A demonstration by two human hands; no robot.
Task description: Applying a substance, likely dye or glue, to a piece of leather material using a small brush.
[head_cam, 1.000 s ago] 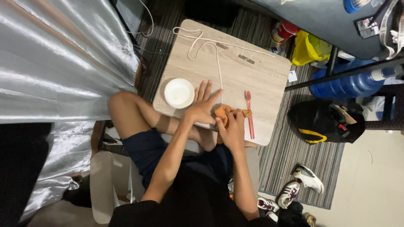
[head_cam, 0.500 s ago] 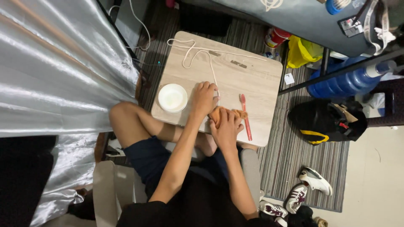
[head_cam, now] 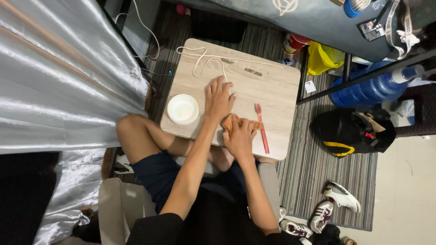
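An orange cloth (head_cam: pixel 228 121) lies bunched on the small wooden table (head_cam: pixel 272 86). My right hand (head_cam: pixel 239 137) grips the cloth from the near side. My left hand (head_cam: pixel 218 97) lies flat on the tabletop with fingers spread, its palm touching the cloth's far end. A red toothbrush (head_cam: pixel 261 127) lies just right of my right hand. A round white bowl (head_cam: pixel 182 109) stands to the left of my left hand.
A cream cord (head_cam: pixel 204 60) snakes across the far part of the table. A black bag (head_cam: pixel 349 131) and shoes (head_cam: pixel 334 204) lie on the striped rug at right. Blue water bottle (head_cam: pixel 372 88) at far right. A silver curtain (head_cam: pixel 59 77) hangs at left.
My left hand has slid a little away from me along the tabletop, off the cloth; my right hand stays on the cloth. The camera view shifted slightly.
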